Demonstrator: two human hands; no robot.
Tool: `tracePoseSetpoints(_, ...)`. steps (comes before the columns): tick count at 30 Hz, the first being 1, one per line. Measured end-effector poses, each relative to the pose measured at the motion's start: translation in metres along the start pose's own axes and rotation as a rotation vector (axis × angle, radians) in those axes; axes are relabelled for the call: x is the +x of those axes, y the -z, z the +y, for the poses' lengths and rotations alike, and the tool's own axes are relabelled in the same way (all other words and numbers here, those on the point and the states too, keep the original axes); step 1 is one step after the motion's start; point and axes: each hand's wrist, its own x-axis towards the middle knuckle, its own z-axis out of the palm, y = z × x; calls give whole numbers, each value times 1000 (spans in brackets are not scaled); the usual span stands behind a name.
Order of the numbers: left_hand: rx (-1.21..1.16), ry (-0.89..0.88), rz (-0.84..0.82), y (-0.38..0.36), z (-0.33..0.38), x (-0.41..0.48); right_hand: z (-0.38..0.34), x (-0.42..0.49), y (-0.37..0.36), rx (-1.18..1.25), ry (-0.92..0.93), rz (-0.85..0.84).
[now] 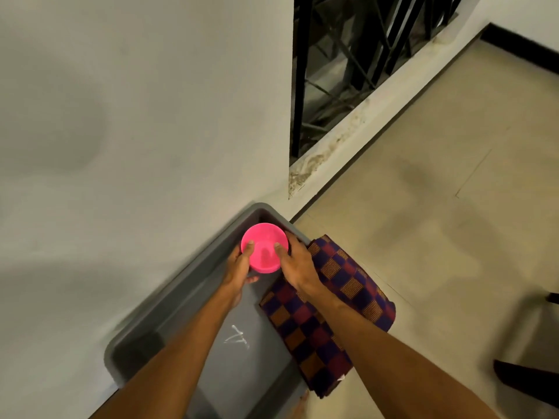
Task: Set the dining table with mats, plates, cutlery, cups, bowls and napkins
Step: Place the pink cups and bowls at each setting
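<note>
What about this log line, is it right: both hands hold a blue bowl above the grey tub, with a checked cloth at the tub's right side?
Not quite. The head view shows the bowl is pink, not blue. The rest stands: the left hand and right hand hold it above the grey tub, with the checked cloth at the tub's right side.

Your pink bowl (pixel 264 247) is upright with its opening facing you, gripped at the rim by your left hand (pixel 239 266) and right hand (pixel 298 263), over the far end of the grey tub (pixel 187 285). A folded purple-orange checked cloth (pixel 332 313) lies along the tub's right edge.
</note>
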Motion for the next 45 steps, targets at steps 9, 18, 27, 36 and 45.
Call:
tracePoseSetpoints(9,-86,-89,10,1,7,-55,-19,-45,15,-56,118,99)
tracePoseSetpoints(18,-111,-133,-165,-53,11,-265,-29,-260,111,44,182,290)
tracePoseSetpoints(27,48,-133,-496,-142,-88,-511,41,-558,228,-33,140,561)
tracePoseSetpoints(36,316,-168,-849,-234,-171,-669,135,-755,289,-19,-84,998)
tracePoseSetpoints(45,479,-34,-1058,-311,-244,-744,208,-856,328,-27,-321,1228)
